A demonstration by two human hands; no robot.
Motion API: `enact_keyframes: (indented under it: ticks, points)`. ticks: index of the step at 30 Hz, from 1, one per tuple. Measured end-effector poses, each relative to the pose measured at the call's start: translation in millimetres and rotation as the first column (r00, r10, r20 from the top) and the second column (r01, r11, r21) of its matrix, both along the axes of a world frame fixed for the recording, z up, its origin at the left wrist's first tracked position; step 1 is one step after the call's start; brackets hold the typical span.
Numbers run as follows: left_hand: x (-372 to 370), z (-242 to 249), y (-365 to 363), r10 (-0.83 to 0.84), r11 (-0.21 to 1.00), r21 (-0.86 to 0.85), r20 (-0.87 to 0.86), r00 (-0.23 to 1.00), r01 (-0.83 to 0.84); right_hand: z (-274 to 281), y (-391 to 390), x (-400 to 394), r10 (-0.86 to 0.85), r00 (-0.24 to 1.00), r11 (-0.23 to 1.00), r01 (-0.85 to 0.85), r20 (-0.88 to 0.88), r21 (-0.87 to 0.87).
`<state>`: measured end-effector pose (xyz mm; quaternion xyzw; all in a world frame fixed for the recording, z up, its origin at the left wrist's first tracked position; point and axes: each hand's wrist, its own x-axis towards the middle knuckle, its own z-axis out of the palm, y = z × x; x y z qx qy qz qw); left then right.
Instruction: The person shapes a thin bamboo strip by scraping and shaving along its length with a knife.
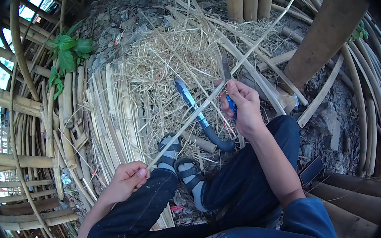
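Note:
My left hand (130, 179) is closed on the near end of a long, thin bamboo strip (188, 121), just above my left knee. The strip slants up and away to the right, past my right hand. My right hand (243, 107) is wrapped round the blue handle of a knife (226, 67), whose blade points away from me and meets the strip. On the shavings between my feet and the pile lies a machete (189, 101) with a black curved handle (218, 140).
Pale bamboo shavings (161, 53) cover the ground ahead. Split bamboo slats (114, 112) lie at left, beside a green plant (65, 50). A thick bamboo post (328, 25) leans at right. A phone-like dark object (311, 170) rests near bamboo poles (349, 200) by my right side.

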<state>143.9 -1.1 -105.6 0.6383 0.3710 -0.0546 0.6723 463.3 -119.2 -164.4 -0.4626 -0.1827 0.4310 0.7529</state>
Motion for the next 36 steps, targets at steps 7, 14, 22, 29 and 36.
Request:
enact_keyframes:
  ticks: [7,14,22,29,36]
  points:
    - [18,-4,0,-0.104,0.991,0.075,-0.049,0.993,0.107,-8,1,-25,0.035,0.991,0.983,-0.010,-0.130,0.186]
    - [74,14,-9,-0.116,0.987,0.122,0.106,0.988,0.103,-2,5,-88,0.198,0.973,0.966,-0.172,-0.119,0.195]
    - [69,4,-11,-0.100,0.990,0.111,0.091,0.991,0.090,-14,0,-105,0.404,0.895,0.914,-0.386,0.188,-0.126]
    - [63,3,-12,0.003,0.998,0.070,0.085,0.996,-0.009,-3,-5,-105,0.490,0.820,0.872,-0.457,0.296,-0.177]
    - [59,8,-13,-0.017,0.993,0.116,0.146,0.989,0.000,-6,-2,-93,0.498,0.820,0.867,-0.470,0.283,-0.164]
